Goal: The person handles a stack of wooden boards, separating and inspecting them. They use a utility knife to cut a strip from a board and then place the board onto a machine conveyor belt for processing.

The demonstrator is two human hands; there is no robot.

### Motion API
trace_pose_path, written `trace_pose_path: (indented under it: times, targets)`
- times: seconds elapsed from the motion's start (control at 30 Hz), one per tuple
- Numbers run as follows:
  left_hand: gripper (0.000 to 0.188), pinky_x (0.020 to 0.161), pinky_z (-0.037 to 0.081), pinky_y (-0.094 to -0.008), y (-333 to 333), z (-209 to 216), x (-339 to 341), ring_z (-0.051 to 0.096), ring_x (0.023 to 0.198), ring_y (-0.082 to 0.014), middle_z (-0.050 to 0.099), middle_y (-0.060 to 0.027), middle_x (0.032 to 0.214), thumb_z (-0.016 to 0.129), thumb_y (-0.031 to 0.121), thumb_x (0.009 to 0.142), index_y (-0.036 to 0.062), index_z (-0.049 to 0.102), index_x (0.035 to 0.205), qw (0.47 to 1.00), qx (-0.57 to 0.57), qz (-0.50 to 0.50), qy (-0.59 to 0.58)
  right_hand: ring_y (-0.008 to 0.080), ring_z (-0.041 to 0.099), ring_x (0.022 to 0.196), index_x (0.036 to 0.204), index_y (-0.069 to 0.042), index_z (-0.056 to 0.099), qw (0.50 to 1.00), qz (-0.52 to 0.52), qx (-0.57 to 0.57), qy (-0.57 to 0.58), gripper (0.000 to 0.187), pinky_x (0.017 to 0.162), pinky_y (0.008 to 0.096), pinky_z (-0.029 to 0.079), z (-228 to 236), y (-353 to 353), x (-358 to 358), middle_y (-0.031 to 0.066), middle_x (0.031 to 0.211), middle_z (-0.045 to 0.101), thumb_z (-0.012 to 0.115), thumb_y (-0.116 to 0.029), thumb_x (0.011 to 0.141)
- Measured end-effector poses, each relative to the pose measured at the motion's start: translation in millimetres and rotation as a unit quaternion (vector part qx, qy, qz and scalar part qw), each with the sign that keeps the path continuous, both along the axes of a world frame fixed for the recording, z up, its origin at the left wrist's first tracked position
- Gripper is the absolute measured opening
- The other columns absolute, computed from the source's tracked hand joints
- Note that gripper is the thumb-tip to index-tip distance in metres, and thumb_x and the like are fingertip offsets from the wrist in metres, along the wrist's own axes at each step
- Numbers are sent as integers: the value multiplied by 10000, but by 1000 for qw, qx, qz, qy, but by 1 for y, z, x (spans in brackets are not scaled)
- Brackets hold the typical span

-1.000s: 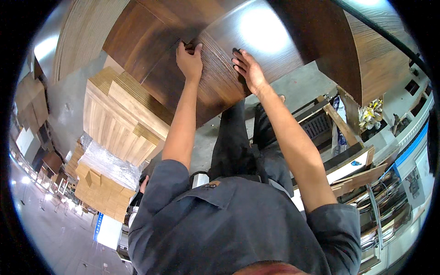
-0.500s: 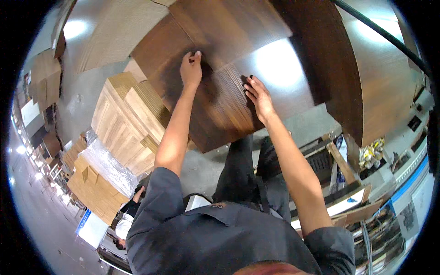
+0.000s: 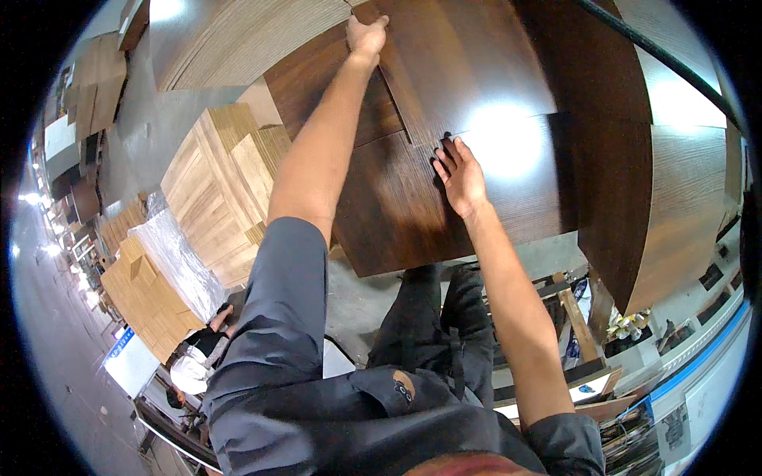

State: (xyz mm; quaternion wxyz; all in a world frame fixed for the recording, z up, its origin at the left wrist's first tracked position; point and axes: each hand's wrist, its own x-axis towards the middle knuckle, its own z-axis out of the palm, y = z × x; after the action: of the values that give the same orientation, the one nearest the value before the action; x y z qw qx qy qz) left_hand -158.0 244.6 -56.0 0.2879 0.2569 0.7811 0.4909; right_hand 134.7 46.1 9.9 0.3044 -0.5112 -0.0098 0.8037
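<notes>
Several dark brown wood-grain boards (image 3: 492, 47) lie spread before me, their edges meeting in seams. My left hand (image 3: 367, 36) is stretched out to the far end of a long seam, at a board's corner. Its fingers are curled in; what they hold, if anything, is hidden. Over the nearer glossy board (image 3: 524, 202), beside a seam, is my right hand (image 3: 462, 178), fingers spread and holding nothing. Whether its fingertips touch the surface I cannot tell.
Light wood panels (image 3: 210, 190) are stacked at the left, near plastic wrap (image 3: 186, 258) and cardboard (image 3: 143, 297). Another person (image 3: 194, 365) is at the lower left. A tall brown stack (image 3: 686, 198) stands at the right, with a black bar (image 3: 655, 55) crossing above it.
My left hand has moved farther away along the seam to the boards' far end. The right hand stays near its seam, slightly lower in view. The whole view has shifted a little.
</notes>
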Motion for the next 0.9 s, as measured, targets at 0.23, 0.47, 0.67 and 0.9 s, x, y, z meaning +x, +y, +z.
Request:
trace_pose_path:
  times: [0.23,0.47,0.67,0.9]
  targets:
    - [608,1093,514,-482,-4,-13,-7,669,1251,-391,698,-208,1360,853,152,889,-21,594,1411,999,-36,13,0,277,418,1472,1542,-63,455,995,-64,-45,57,709,1253,412,349,11,2,-27,97,1604,407,768,-387,994]
    - [530,1049,502,-408,-69,12,39,650,1226,-273,709,-158,1349,796,167,967,-91,602,1388,997,-51,-31,-43,124,591,1080,1204,-187,647,977,-153,-111,101,276,1035,315,454,8,-9,-45,-51,1115,639,743,-258,955]
    - [484,1086,472,-408,-123,1,57,641,1259,-294,686,-172,1385,759,144,1007,-37,602,1428,996,-84,-1,18,146,489,1298,1503,-209,458,971,-155,-103,153,589,1284,377,262,10,-32,-59,-11,1336,539,697,-175,967]
    - [489,1068,488,-432,-114,33,39,648,1223,-304,693,-162,1358,764,226,1011,-15,620,1412,982,-145,-102,72,159,571,1320,1576,-103,485,992,7,-55,115,575,1219,377,343,15,-62,-75,3,1443,618,665,-220,1042]
